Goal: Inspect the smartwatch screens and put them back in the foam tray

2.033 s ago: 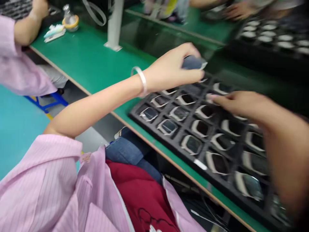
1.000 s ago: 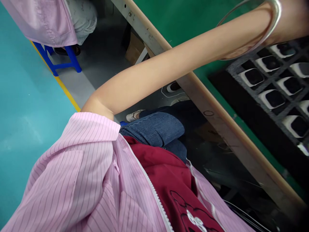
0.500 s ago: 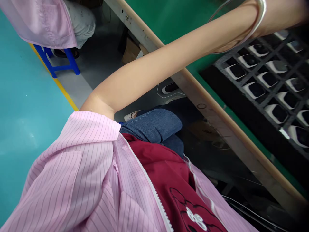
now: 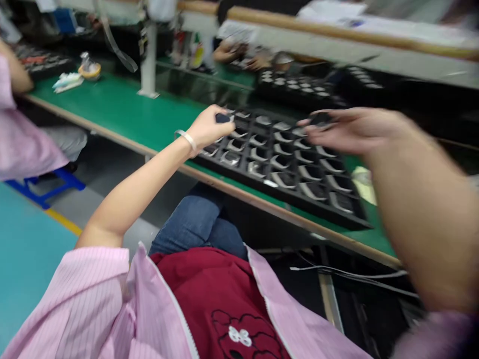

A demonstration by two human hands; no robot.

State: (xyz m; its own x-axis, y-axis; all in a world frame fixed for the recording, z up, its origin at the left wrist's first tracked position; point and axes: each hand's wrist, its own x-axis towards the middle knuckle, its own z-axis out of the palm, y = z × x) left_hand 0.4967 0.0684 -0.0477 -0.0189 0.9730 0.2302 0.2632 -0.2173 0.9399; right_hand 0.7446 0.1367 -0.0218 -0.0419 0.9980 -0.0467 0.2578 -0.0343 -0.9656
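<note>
A black foam tray [image 4: 247,174] with a grid of pockets lies on the green bench. Its pockets hold rounded-square dark pieces with pale silvery rims, which look like watch cases. My left hand [image 4: 209,127], with a silver bangle on its wrist, is closed on one small dark watch case [image 4: 222,118] over the tray's far left part. Over the far right part of the tray, my right hand [image 4: 346,130] pinches another small dark piece [image 4: 321,119] between thumb and fingers. Motion blur hides the finer details of both pieces.
A pale yellow item [image 4: 363,182] lies right of the tray. A white post [image 4: 148,60] rises from the bench, with a small yellow bowl [image 4: 90,71] farther left. A co-worker in a pink coat [image 4: 26,129] sits at left. Across the bench are another person's hands [image 4: 258,61].
The view has swung up and round to show the whole tray. Both of my hands are now in sight, each with a small dark piece; before, only one arm showed.
</note>
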